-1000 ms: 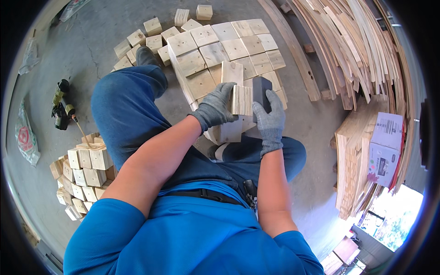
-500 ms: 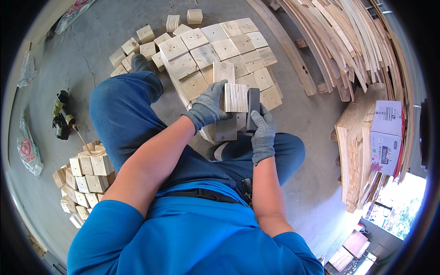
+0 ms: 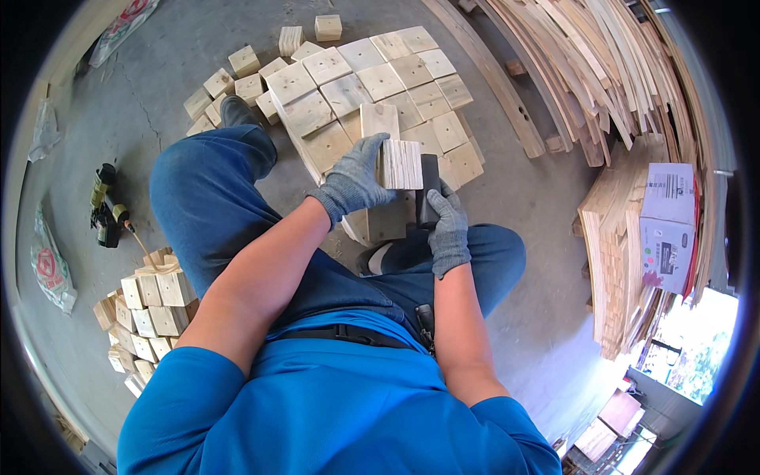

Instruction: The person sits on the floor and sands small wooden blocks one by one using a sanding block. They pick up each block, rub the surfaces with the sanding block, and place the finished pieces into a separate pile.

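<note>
My left hand (image 3: 356, 178), in a grey knit glove, grips a pale wooden block (image 3: 402, 165) with a striped, layered-looking face. My gloved right hand (image 3: 449, 222) is closed round a dark, flat rectangular block (image 3: 427, 190), held along the right side of the wooden block. The two appear to touch. Beyond my left hand a pale wooden piece (image 3: 380, 119) shows, and below the held block a greyer wooden piece (image 3: 386, 223); whether these are one piece is hidden. Just past them stands a broad stack of wooden blocks (image 3: 346, 93), many with a small hole on top.
Loose blocks (image 3: 245, 60) lie at the stack's far left. Another block pile (image 3: 162, 297) sits by my left leg, near a black-and-yellow tool (image 3: 107, 206). Long boards (image 3: 586, 71) are piled at right, with a white carton (image 3: 667, 226) against more timber. Plastic bags (image 3: 52, 265) lie far left.
The dark block has slid slightly toward me along the wooden block's side, with my right hand. The whole view has shifted a little. My left hand keeps its grip.
</note>
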Available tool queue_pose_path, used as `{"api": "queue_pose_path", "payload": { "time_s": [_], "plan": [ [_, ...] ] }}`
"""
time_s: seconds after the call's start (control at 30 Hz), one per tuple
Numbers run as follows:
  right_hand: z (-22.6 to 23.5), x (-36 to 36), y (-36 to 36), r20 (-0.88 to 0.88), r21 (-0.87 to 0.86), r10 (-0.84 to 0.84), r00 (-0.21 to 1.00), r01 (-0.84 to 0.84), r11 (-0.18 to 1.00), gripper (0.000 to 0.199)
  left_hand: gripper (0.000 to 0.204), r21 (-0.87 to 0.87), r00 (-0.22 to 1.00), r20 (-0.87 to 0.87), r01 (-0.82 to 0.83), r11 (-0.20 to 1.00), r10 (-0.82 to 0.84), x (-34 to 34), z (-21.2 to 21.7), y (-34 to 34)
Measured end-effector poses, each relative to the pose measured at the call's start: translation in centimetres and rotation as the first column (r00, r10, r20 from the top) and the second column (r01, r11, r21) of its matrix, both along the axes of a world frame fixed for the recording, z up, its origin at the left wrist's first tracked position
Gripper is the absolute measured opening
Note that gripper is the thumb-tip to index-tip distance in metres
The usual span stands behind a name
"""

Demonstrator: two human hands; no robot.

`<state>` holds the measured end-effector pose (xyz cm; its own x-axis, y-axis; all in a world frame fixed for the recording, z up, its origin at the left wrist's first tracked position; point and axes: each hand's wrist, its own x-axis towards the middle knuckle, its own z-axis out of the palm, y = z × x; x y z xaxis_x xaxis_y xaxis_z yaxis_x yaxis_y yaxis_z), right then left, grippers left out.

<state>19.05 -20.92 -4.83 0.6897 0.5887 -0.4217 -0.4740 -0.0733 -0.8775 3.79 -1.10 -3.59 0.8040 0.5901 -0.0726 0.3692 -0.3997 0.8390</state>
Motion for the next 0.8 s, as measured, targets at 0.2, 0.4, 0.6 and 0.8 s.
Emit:
{"api": "queue_pose_path", "payload": {
  "time_s": [0.2, 0.4, 0.6, 0.8],
  "plan": [
    [1.0, -0.5, 0.4, -0.013, -0.002, 0.007, 1.000, -0.007, 1.000, 0.054, 0.112, 0.020, 0.998, 0.055, -0.019, 1.000, 0.018, 0.1, 0.0, 0.2],
    [0.3, -0.1, 0.0, -0.014, -0.006, 0.039, 0.999, -0.039, 0.999, 0.054, 0.110, 0.131, 0.967, 0.235, -0.127, 0.983, 0.094, 0.2, 0.2, 1.2],
    [-0.1, 0.0, 0.0, 0.024, -0.019, 0.037, 0.999, -0.037, 0.999, 0.054, 0.114, 0.329, 0.934, 0.357, -0.143, 0.933, 0.017, 0.7, -1.3, 2.1],
    [-0.8, 0.2, -0.1, 0.048, -0.044, 0.038, 0.998, -0.036, 0.998, 0.054, 0.113, 0.381, 0.945, 0.326, -0.134, 0.915, 0.003, 0.2, -1.3, 1.6]
  ]
}}
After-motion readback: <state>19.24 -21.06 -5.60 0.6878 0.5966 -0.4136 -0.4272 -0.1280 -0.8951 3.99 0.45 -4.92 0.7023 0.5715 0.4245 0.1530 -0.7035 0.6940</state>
